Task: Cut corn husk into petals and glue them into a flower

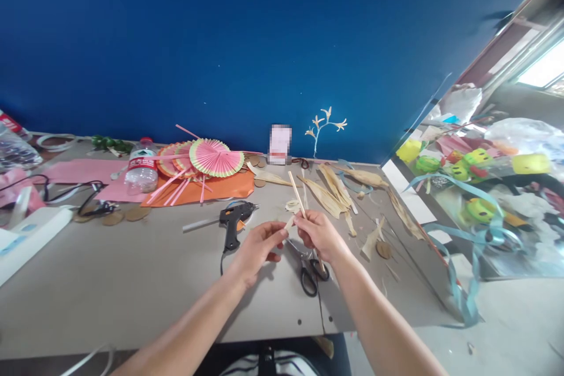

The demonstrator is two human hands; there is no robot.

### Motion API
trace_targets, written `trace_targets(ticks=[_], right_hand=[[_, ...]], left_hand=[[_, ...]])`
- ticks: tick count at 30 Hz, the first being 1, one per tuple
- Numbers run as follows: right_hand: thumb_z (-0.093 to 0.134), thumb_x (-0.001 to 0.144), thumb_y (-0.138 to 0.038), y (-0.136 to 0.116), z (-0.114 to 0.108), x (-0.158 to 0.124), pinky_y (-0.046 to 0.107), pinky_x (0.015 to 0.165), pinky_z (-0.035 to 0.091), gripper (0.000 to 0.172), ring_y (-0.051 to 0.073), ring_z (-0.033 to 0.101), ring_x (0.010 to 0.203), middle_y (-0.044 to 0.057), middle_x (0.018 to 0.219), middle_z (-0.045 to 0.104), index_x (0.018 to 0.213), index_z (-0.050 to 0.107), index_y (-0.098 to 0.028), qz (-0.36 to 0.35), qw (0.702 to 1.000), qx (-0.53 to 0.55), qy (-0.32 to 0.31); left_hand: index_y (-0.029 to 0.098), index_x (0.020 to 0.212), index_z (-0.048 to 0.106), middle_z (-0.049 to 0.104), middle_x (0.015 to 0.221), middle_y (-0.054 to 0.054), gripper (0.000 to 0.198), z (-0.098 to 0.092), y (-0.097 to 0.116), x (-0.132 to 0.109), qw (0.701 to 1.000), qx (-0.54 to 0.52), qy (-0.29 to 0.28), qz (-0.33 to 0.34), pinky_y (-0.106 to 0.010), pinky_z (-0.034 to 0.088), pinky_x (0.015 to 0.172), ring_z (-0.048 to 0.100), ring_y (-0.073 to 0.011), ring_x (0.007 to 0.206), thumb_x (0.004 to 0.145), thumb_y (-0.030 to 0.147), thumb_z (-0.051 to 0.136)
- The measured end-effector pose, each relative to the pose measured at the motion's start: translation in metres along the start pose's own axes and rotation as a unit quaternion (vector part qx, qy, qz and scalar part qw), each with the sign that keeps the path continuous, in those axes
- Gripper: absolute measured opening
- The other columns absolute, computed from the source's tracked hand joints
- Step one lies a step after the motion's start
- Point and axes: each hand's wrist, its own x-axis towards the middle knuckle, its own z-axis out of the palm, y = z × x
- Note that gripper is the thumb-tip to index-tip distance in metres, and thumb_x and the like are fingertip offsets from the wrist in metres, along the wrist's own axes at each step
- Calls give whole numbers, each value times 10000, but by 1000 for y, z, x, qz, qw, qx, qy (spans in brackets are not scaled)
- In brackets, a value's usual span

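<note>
Above the tabletop's [132,282] near edge, right hand [319,235] pinches a light, stiff stick [296,194] low down; left hand [258,247] pinches a flimsy husk strip [289,223] against it.

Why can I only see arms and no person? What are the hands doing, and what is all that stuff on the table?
The camera sits on the person's head and looks down, so you see only their own arms. The right hand holds a thin wooden stick, and the left hand pinches a small pale strip against it. Beneath them on the grey table lie black scissors and a black glue gun. Farther back are pink paper fans, a water bottle and dried husk leaves.
</note>
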Motion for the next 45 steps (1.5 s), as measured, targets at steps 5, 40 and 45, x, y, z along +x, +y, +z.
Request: trace_targets(ticks=[5,40,45], right_hand=[[562,702,-363,3,-3,-12,169,327,124,223,26,193,322,-104,365,344,644,484,-162,-39,999,-28,22],[467,776,-497,-13,1,-58,146,291,104,477,13,119,280,-106,305,233,448,425,-153,170,932,147,-286],[482,768,-493,-19,3,-58,178,306,76,478,16,142,289,-99,328,244,438,440,-149,91,976,48,-191]], left_hand=[[127,689,581,522,629,9,265,3,-7,1,1000,-20,4,-6,-157,384,425,428,-66,534,608,362,672],[195,629,651,581,577,-35,155,-13,36,-26,887,345,-135,276,-259,397,572,506,-146,565,738,262,564],[166,635,632,594,637,-35,198,-10,29,-22,922,306,-129,199,-226,389,543,518,-134,602,747,303,545]])
